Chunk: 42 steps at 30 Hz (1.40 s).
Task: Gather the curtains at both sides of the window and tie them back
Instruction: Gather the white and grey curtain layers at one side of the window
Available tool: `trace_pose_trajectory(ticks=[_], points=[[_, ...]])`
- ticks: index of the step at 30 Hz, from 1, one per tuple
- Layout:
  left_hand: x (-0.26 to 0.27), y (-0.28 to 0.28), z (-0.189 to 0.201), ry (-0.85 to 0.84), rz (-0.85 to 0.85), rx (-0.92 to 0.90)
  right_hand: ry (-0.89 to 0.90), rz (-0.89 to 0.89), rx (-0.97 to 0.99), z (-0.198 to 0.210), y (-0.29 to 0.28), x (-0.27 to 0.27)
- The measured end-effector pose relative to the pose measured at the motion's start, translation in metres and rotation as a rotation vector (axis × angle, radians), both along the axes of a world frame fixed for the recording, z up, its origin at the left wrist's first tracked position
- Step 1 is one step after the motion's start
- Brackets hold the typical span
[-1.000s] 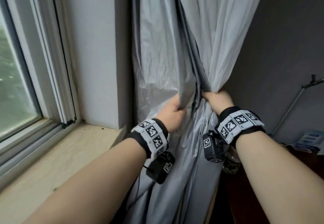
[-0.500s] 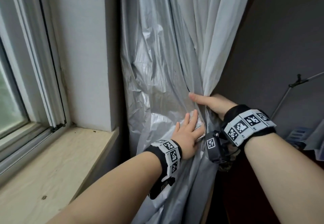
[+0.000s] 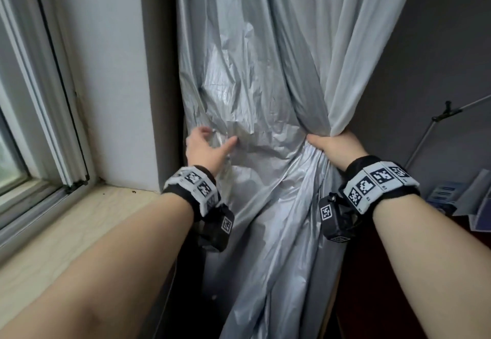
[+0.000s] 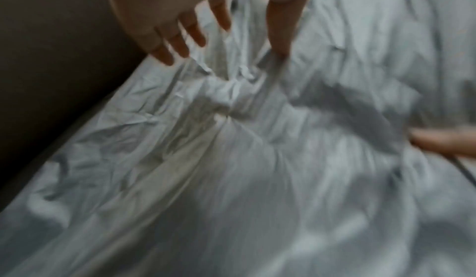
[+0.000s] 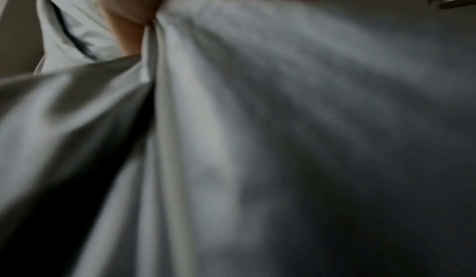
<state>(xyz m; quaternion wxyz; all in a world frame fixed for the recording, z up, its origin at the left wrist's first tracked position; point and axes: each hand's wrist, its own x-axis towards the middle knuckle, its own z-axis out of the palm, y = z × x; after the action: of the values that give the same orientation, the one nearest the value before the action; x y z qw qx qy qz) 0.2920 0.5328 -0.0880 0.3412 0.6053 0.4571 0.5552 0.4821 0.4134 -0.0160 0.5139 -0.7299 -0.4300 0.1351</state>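
Observation:
A grey curtain hangs beside the window, its shiny crinkled lining facing me and matte folds on the right. My right hand grips a gathered bunch of it at waist height, fingers hidden behind the cloth. In the right wrist view the curtain fills the frame under my right hand. My left hand lies at the curtain's left edge, thumb spread and fingers loosely bent against the lining. The left wrist view shows my left hand with splayed fingers touching the crumpled curtain.
A white window frame and a wooden sill lie to the left, with a white wall pier beside the curtain. On the right are a dark wall, a thin metal rod and some papers.
My left hand let go of the fold it gripped and moved left across the lining to the curtain's left edge. My right hand kept its hold on the bunch.

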Motion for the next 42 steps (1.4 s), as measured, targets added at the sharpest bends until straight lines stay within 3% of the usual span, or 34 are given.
trace_pose_trajectory(ticks=[3, 6, 8, 12, 17, 22, 24, 26, 33, 37, 42], points=[[-0.005, 0.012, 0.013, -0.171, -0.221, -0.155, 0.058, 0.04, 0.008, 0.0, -0.004, 0.0], [0.001, 0.016, 0.019, -0.11, -0.376, -0.154, 0.078, 0.073, 0.013, 0.001, -0.006, -0.002], [0.006, 0.019, 0.021, -0.158, -0.414, -0.199, 0.088, 0.094, 0.016, 0.0, -0.008, -0.002], [0.013, 0.016, 0.029, -0.158, -0.431, -0.211, 0.11, 0.098, 0.025, -0.002, -0.013, -0.003], [0.013, 0.007, 0.038, -0.022, -0.275, -0.017, 0.118, 0.089, 0.015, -0.001, -0.021, -0.003], [-0.015, -0.01, 0.036, 0.12, -0.172, 0.277, 0.031, -0.071, 0.014, -0.003, -0.016, -0.006], [-0.017, -0.026, 0.034, 0.093, -0.237, 0.44, -0.008, -0.121, 0.022, -0.005, -0.011, -0.009], [-0.013, -0.046, 0.031, 0.042, -0.351, 0.481, -0.017, -0.15, 0.022, -0.006, -0.007, -0.013], [0.023, -0.093, 0.029, -0.055, -0.777, 0.206, -0.003, -0.079, -0.052, -0.005, -0.005, -0.033], [0.038, -0.104, 0.008, 0.226, -0.832, 0.332, 0.081, -0.011, -0.049, -0.002, -0.013, -0.03], [0.057, -0.095, -0.029, 0.616, -0.702, 0.472, 0.252, 0.125, -0.012, -0.003, -0.022, -0.024]])
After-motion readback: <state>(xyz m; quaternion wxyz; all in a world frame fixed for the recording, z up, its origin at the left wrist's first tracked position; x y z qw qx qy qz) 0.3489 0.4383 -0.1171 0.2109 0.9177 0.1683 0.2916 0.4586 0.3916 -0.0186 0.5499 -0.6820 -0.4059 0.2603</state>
